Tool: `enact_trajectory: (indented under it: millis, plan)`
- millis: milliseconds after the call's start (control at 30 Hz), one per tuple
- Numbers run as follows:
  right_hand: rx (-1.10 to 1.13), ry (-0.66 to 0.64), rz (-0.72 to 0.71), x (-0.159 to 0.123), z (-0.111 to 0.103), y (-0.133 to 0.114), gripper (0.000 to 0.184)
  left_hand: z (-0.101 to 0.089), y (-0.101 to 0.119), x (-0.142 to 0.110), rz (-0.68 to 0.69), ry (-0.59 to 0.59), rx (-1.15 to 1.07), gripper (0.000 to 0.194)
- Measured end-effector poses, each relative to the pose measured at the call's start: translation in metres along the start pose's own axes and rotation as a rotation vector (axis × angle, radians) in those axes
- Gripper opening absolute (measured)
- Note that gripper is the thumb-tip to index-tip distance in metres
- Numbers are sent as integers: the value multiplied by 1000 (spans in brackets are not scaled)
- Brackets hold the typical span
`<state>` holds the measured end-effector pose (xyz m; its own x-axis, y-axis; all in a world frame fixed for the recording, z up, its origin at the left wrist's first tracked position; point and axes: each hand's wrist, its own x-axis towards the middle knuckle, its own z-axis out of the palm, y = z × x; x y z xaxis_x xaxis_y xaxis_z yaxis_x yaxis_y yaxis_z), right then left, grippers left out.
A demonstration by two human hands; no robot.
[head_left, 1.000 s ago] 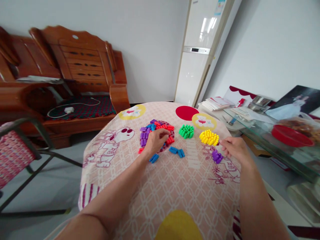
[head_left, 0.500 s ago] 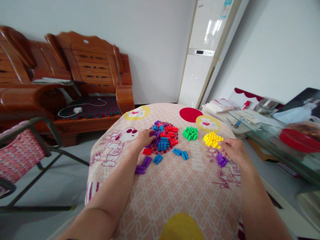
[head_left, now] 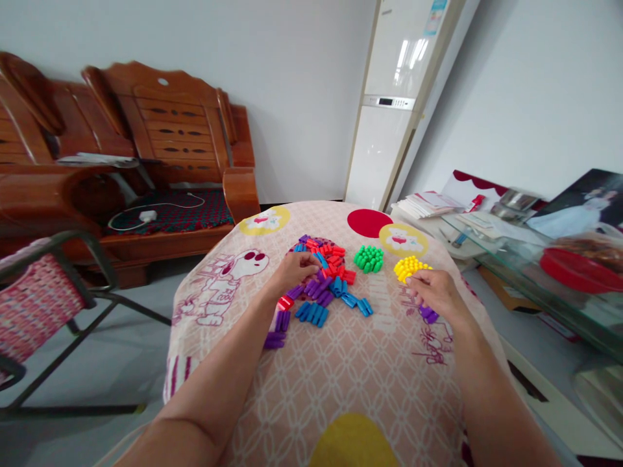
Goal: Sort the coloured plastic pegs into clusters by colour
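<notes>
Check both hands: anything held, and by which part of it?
Can't tell for either. Left hand is at the red, blue and purple pieces, right hand by the yellow ones; no gripped piece shows clearly.

A table (head_left: 350, 379) is wearing a patterned cloth (head_left: 296, 370); mixed red, blue and purple pieces (head_left: 321, 285) are lying toward eleven o'clock, green pieces (head_left: 368, 259) toward one, yellow pieces (head_left: 407, 267) just clockwise, a purple cluster (head_left: 429, 315) toward two.
</notes>
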<state>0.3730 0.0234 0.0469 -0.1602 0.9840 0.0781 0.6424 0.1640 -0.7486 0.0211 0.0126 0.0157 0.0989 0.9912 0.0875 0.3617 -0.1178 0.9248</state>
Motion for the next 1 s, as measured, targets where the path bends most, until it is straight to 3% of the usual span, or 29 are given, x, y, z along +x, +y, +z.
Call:
enact_trajectory:
  millis: [67,233,433,600,700,800,900,1000]
  plan:
    - [30,-43,-44,-2,9,-8,27,1,6,-2,30,11,23,18]
    - [5,-141,-154,-7,28,-25,28,-5,7,-3,95,218,383,20]
    - [14,-168,-187,-7,39,-19,27,-10,4,-6,66,-98,472,19]
    - [-11,-170,-187,-5,42,-16,27,-7,6,-8,87,-193,644,26]
    - [-5,-169,-186,-7,42,-20,26,-6,5,-7,52,-116,448,19]
    - [27,-187,-197,-11,45,-27,25,0,6,-5,43,-65,92,21]
    - [68,-213,-246,-14,52,-35,22,11,11,-5,3,-135,-203,29]
    - [115,-225,-290,-18,58,-44,21,27,16,-8,-33,-242,-341,35]
